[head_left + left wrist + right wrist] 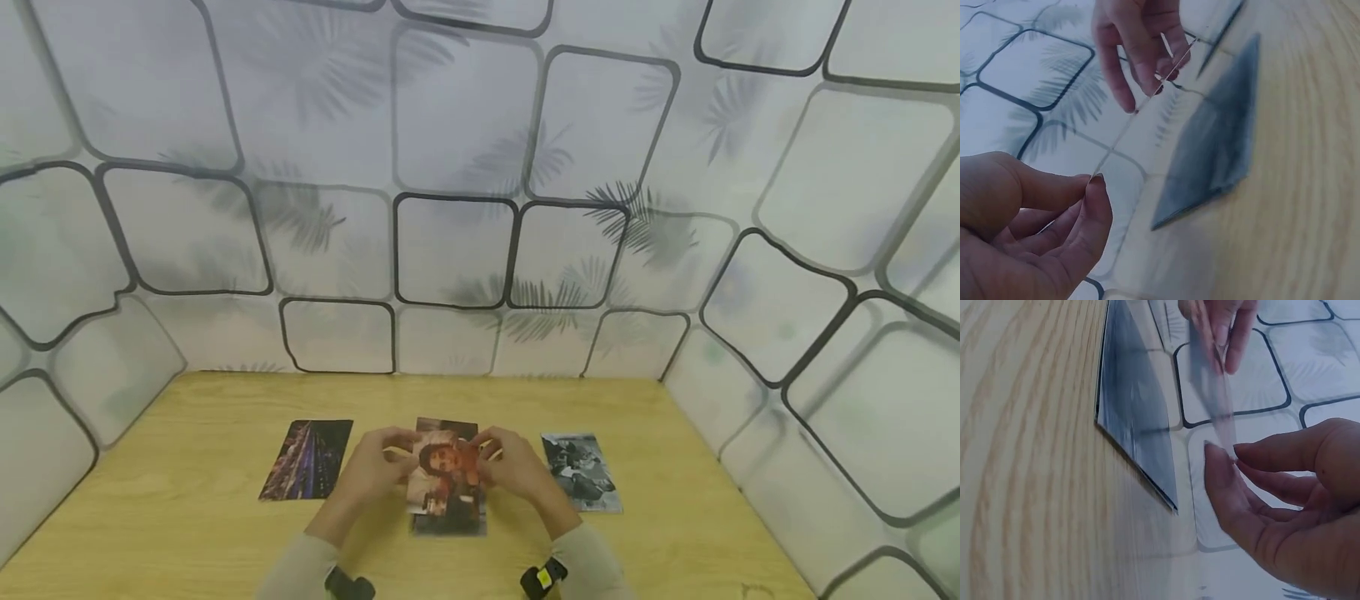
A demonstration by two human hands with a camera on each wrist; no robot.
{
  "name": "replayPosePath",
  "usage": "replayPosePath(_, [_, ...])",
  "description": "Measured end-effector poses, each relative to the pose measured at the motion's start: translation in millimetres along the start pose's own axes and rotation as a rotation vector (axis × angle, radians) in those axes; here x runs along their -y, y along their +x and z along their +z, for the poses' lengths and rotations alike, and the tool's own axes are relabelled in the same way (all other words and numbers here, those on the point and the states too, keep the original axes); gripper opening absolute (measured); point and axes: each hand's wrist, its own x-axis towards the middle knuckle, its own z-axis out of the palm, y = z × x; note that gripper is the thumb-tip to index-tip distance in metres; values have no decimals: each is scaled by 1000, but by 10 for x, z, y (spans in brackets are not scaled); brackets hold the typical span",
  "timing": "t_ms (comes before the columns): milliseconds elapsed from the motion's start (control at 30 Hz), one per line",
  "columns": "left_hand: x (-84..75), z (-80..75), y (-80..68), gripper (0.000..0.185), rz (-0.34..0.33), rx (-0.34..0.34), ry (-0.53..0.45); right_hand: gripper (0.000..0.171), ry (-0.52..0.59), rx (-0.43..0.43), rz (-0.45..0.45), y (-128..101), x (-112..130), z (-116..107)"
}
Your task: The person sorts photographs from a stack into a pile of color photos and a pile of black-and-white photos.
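Note:
A photo print [447, 471] showing a person hangs in the air between both hands. My left hand [375, 467] pinches its left edge between thumb and fingertips, and my right hand [517, 468] pinches the right edge. Both wrist views show the thin print [1119, 137] nearly edge-on, raised above the table. Below it lies a dark glossy stack of photos [450, 525], partly covered by the print in the head view. From the right wrist, the stack [1138, 406] looks flat on the wood, with a visible thickness at its edge.
To the left lies a photo of a city at night with purple lights [309, 462]. A black-and-white photo [581, 471] lies on the right, beyond the right wrist. The pale wooden table [187, 533] meets patterned walls [457, 250] at the back and sides.

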Motion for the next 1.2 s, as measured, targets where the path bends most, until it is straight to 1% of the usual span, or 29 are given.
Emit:
replayPosePath(67, [-50, -47, -3, 35, 1, 1, -14, 32, 26, -8, -1, 13, 29, 1])
replayPosePath(133, [-92, -97, 7, 36, 14, 2, -23, 34, 25, -30, -18, 25, 66, -4])
replayPosePath(267, [-119, -195, 33, 38, 41, 8, 0, 33, 23, -69, -50, 64, 149, -6])
replayPosePath(400, [-93, -338, 16, 40, 29, 30, 31, 33, 38, -66, -50, 145, 237, 88])
replayPosePath(567, [-68, -564, 16, 41, -5, 40, 78, 34, 16, -62, -48, 262, 354, 251])
replayPosePath(667, [-41, -732, 12, 44, -11, 57, 113, 35, -22, -41, -75, 343, 425, 369])
replayPosePath(733, [-11, -855, 8, 46, -6, 69, 145, 35, -26, -17, -84, 399, 477, 460])
replayPosePath(833, [40, -1030, 3, 47, 0, 63, 199, 36, 10, 13, -68, 492, 547, 611])
replayPosePath(933, [89, -1193, 0, 46, 10, 46, 273, 37, 82, 14, -10, 592, 615, 780])
replayPosePath(1067, [143, -1385, -19, 48, -17, 10, 362, 41, 87, 2, 59, 729, 716, 1037])
replayPosePath(1100, [158, -1425, -22, 48, -39, 0, 372, 42, 69, -3, 70, 759, 741, 1100])
replayPosePath(1200, [203, -1526, -17, 48, -72, -18, 408, 41, 5, -23, 56, 843, 820, 1249])
